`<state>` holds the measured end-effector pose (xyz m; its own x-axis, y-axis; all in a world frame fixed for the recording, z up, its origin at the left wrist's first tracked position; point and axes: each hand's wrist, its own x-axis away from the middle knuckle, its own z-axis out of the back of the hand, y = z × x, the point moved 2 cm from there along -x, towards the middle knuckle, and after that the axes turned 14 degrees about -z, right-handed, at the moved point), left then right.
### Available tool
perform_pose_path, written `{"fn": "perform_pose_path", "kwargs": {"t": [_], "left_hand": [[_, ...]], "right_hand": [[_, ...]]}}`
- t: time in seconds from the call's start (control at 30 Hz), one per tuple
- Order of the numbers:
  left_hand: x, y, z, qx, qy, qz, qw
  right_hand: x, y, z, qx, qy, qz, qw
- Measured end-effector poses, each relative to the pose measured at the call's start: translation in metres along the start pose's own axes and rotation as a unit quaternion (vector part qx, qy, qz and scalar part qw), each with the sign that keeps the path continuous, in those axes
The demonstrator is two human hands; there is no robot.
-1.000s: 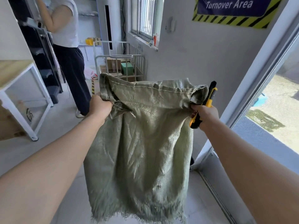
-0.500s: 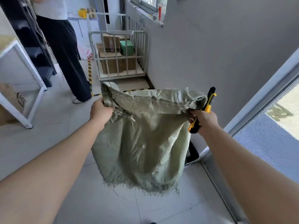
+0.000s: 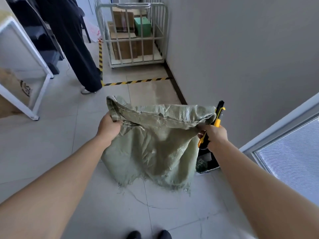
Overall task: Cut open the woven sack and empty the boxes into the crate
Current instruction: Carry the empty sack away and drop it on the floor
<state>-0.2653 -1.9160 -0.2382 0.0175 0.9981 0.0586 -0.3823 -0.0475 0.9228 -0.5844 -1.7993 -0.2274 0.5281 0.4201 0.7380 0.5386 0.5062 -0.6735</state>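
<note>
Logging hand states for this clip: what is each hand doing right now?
Left hand: closed on the woven sack's stitched edge.
Right hand: closed on the sack's other corner and a yellow-black utility knife.

Pale green woven plastic sack (image 3: 151, 145): dull olive sheen, off-white stitching along the hem, frayed green threads at the lower edge. Yellow-and-black utility knife (image 3: 213, 125). White metal-barred cage crate (image 3: 133, 34), far: brown cardboard boxes (image 3: 123, 19) and one green box (image 3: 142, 26) inside. Yellow-and-black diagonally striped floor tape (image 3: 136, 81). Light grey tiled floor (image 3: 60, 131). Grey wall (image 3: 241, 57), dark brown skirting. White-framed counter (image 3: 25, 69), left. Black shoes (image 3: 148, 235), near.
</note>
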Motion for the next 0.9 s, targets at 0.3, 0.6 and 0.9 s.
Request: {"fn": "perform_pose_path", "kwargs": {"t": [0.3, 0.6, 0.9], "left_hand": [[-0.014, -0.060, -0.044, -0.014, -0.119, 0.067, 0.990], [-0.022, -0.139, -0.076, -0.117, -0.210, 0.127, 0.962], [-0.025, -0.141, -0.084, -0.153, -0.253, 0.143, 0.944]], "right_hand": [[-0.071, 0.052, -0.012, 0.034, 0.045, -0.040, 0.998], [-0.138, 0.115, -0.021, 0.065, 0.065, -0.095, 0.991], [-0.129, 0.108, -0.012, 0.093, 0.091, -0.133, 0.983]]}}
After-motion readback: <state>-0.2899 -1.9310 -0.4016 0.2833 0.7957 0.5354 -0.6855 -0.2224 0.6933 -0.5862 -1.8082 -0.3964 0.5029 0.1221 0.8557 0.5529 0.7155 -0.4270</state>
